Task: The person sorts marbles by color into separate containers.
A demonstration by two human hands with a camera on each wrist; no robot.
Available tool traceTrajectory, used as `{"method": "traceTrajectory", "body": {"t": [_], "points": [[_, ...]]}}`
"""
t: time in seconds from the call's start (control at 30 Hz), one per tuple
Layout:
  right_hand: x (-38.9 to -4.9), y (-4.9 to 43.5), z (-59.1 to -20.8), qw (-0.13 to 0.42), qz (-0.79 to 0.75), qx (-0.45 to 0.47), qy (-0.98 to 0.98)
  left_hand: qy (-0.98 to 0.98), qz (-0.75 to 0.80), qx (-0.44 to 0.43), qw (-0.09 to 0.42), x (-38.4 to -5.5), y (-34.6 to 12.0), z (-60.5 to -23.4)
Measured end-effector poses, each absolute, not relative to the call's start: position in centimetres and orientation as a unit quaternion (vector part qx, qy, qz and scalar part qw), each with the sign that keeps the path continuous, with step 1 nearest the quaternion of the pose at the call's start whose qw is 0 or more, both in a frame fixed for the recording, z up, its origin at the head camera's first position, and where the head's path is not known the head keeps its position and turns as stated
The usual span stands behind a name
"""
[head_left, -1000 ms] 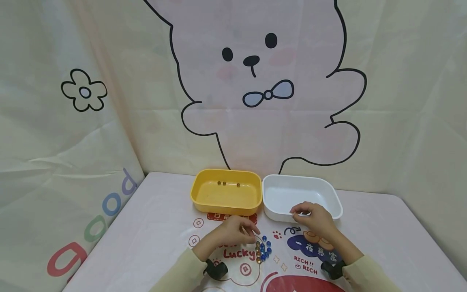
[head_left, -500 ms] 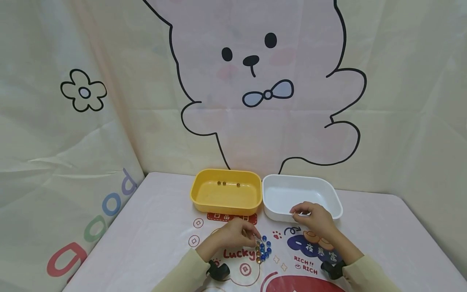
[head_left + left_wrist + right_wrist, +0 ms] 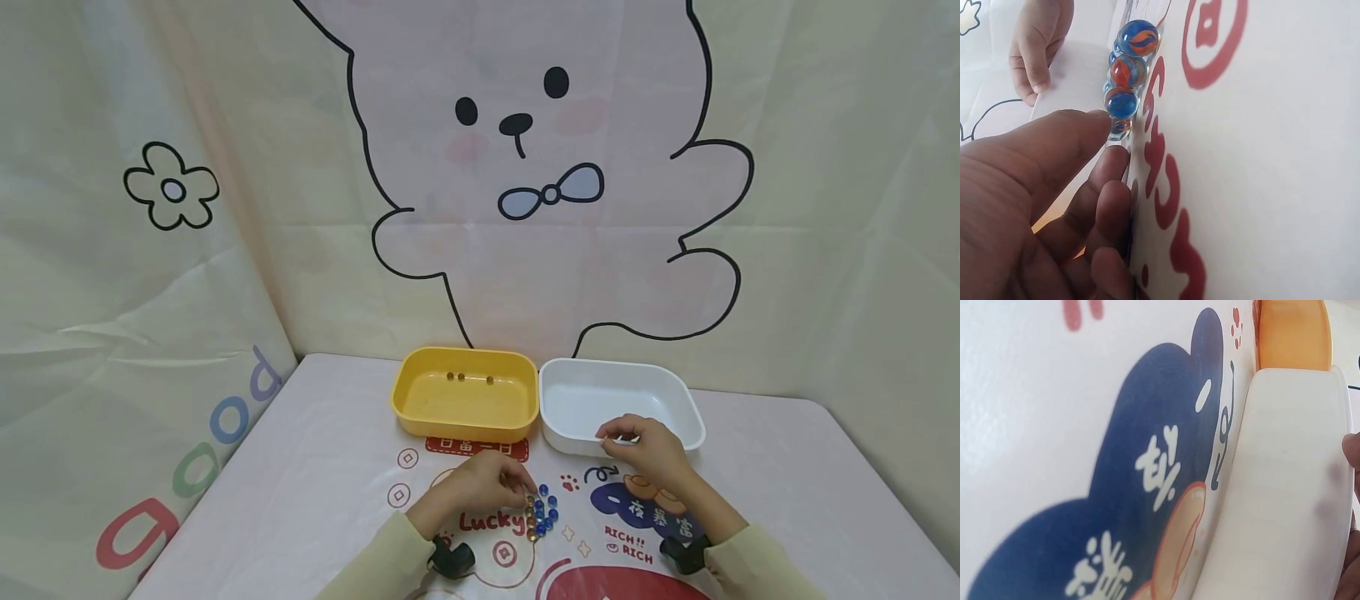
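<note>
My left hand (image 3: pixel 487 482) is at the upper left of a small cluster of glass marbles (image 3: pixel 552 502) on the table. In the left wrist view, the thumb (image 3: pixel 1079 134) and index finger of this hand pinch a swirled glass marble (image 3: pixel 1121 129) at the near end of the row. More blue-and-orange marbles (image 3: pixel 1138 39) line up beyond it. My right hand (image 3: pixel 651 454) hovers at the front rim of the white tray (image 3: pixel 570 443), fingers loosely bent with nothing visible in them. In the right wrist view only its fingertips (image 3: pixel 1352 450) show, beyond the tray's rim.
A yellow tray (image 3: pixel 420 423) holding three brownish marbles (image 3: pixel 490 380) stands directly left of the white one, both near the table's back edge. A printed cloth (image 3: pixel 300 467) covers the table. Behind rises a curtain (image 3: pixel 825 250) with a bear drawing.
My left hand has moved slightly to the right, bringing its fingertips up to the marbles. The right hand stays in place at the white tray.
</note>
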State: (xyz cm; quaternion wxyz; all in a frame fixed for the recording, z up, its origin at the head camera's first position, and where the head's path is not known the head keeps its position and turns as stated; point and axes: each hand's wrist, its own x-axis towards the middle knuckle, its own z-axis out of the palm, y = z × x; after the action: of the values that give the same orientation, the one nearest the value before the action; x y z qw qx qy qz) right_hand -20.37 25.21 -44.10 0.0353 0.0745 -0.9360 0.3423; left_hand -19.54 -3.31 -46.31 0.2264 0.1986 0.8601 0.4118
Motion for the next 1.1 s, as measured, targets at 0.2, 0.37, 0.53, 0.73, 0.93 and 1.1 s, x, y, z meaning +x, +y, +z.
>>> {"method": "traceTrajectory", "body": {"t": [0.2, 0.37, 0.53, 0.73, 0.93, 1.1], "points": [[-20.31, 25.22, -44.16, 0.033, 0.342, 0.071, -0.936, 0.865, 0.405, 0.195, 0.225, -19.46, -3.19, -46.43], [-20.23, 25.23, -44.14, 0.034, 0.342, 0.073, -0.936, 0.870, 0.393, 0.197, 0.223, -19.48, -3.07, -46.45], [-20.25, 25.24, -44.10, 0.036, 0.337, 0.073, -0.938, 0.873, 0.386, 0.200, 0.220, -19.51, -3.01, -46.44], [-20.32, 25.19, -44.11, 0.038, 0.337, 0.076, -0.938, 0.876, 0.382, 0.203, 0.215, -19.60, -3.03, -46.48], [-20.34, 25.17, -44.12, 0.040, 0.335, 0.077, -0.938, 0.874, 0.385, 0.210, 0.211, -19.69, -3.05, -46.57], [-20.34, 25.11, -44.05, 0.037, 0.338, 0.075, -0.937, 0.866, 0.397, 0.215, 0.215, -19.81, -3.27, -46.62]]}}
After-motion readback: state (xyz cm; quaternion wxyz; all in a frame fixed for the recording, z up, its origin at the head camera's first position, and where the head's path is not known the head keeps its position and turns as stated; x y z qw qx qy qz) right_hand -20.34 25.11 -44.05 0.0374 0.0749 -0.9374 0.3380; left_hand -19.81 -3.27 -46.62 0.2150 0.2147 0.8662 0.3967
